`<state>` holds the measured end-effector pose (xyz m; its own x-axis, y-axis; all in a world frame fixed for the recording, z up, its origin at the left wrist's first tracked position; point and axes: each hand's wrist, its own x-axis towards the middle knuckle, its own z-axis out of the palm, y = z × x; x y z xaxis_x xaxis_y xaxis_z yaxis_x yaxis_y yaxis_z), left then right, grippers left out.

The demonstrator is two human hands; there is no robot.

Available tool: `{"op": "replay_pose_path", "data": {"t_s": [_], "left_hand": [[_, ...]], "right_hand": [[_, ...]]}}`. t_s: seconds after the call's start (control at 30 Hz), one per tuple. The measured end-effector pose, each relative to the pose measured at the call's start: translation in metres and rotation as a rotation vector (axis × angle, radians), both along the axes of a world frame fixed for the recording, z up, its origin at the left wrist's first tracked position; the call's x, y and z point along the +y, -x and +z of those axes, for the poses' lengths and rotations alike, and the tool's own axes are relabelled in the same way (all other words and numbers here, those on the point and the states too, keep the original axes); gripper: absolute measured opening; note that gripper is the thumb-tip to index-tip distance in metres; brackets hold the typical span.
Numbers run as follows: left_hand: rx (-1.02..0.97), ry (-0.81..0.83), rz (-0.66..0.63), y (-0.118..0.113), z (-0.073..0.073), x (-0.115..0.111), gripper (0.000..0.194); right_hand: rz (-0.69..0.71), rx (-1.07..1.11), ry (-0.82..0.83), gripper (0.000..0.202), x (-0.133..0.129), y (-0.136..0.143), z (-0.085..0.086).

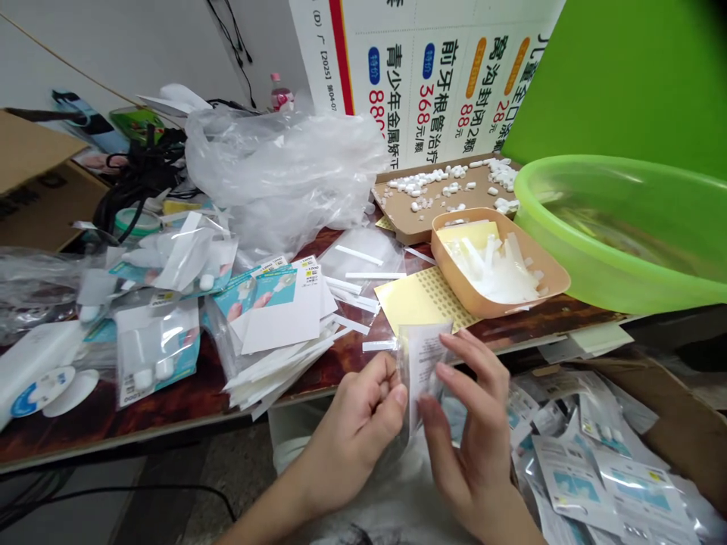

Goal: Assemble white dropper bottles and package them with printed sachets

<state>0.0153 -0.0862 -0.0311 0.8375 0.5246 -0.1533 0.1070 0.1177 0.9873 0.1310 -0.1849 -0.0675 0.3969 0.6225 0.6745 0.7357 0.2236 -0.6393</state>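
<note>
Close in front of me, above the table's near edge, is a clear plastic pouch [423,356] with a white printed card inside. My left hand [366,412] pinches the pouch's left edge between thumb and curled fingers. On its right side, my right hand [474,416] has the fingers spread, with fingertips touching the pouch. A small whitish item seems to sit behind the right fingertips, but I cannot make it out. Just beyond the hands lies a yellow sheet of round stickers [417,299]. To the left, a stack of printed cards [284,318] rests on the table.
An orange tray [503,303] holds white strips. Behind it, a cardboard tray [414,223] carries small white pieces. A green basin [625,280] stands at right. Filled pouches [585,469] fill a box below right; more packets [159,348] and a plastic bag [278,174] lie left.
</note>
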Motion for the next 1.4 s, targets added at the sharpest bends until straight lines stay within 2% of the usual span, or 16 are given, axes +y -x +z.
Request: {"op": "replay_pose_path", "data": {"t_s": [0.07,0.2,0.37,0.5,0.63,0.77,0.87,0.97,1.07,1.17,1.2,1.27,1.33,1.4], "left_hand": [[-0.002,-0.027,0.002,-0.002,-0.002,0.000,0.030],[-0.057,0.073,0.046,-0.006,-0.008,0.000,0.031],[-0.106,0.178,0.088,-0.013,-0.013,-0.002,0.026],[-0.128,0.225,0.111,-0.017,-0.012,-0.008,0.028],[-0.121,0.234,0.117,-0.017,-0.010,-0.010,0.033],[-0.051,0.169,0.085,-0.015,-0.004,-0.008,0.036],[0.013,0.144,0.043,-0.011,0.000,-0.005,0.036],[-0.001,0.131,0.054,-0.006,0.000,-0.003,0.035],[-0.061,0.083,0.078,0.000,-0.001,0.000,0.035],[-0.117,0.121,0.054,0.007,0.001,0.004,0.029],[-0.119,0.131,0.019,0.010,0.002,0.004,0.029],[-0.095,0.084,-0.044,0.016,0.003,0.005,0.034],[-0.049,-0.066,-0.043,0.021,0.003,0.004,0.042],[-0.020,-0.255,-0.009,0.024,0.001,0.004,0.052]], "right_hand": [[0.090,0.019,0.085,0.062,0.000,0.000,-0.001],[0.158,0.063,0.223,0.063,-0.001,-0.003,-0.004],[0.217,0.100,0.205,0.066,-0.003,-0.009,-0.007],[0.252,0.118,0.204,0.060,-0.006,-0.015,-0.008],[0.237,0.069,0.245,0.054,-0.009,-0.018,-0.006],[0.145,-0.136,0.302,0.054,-0.010,-0.019,0.007],[0.079,-0.247,0.326,0.047,-0.007,-0.017,0.017],[0.048,-0.219,0.345,0.050,-0.001,-0.013,0.018],[-0.018,-0.031,0.267,0.061,0.004,-0.013,0.009],[-0.071,0.314,0.142,0.067,0.005,-0.017,-0.001],[-0.013,0.481,0.144,0.066,0.005,-0.019,-0.002],[0.240,0.844,0.226,0.059,0.002,-0.022,-0.003],[0.482,1.138,0.307,0.054,-0.003,-0.025,-0.002],[0.585,1.302,0.322,0.052,-0.008,-0.027,-0.002]]}}
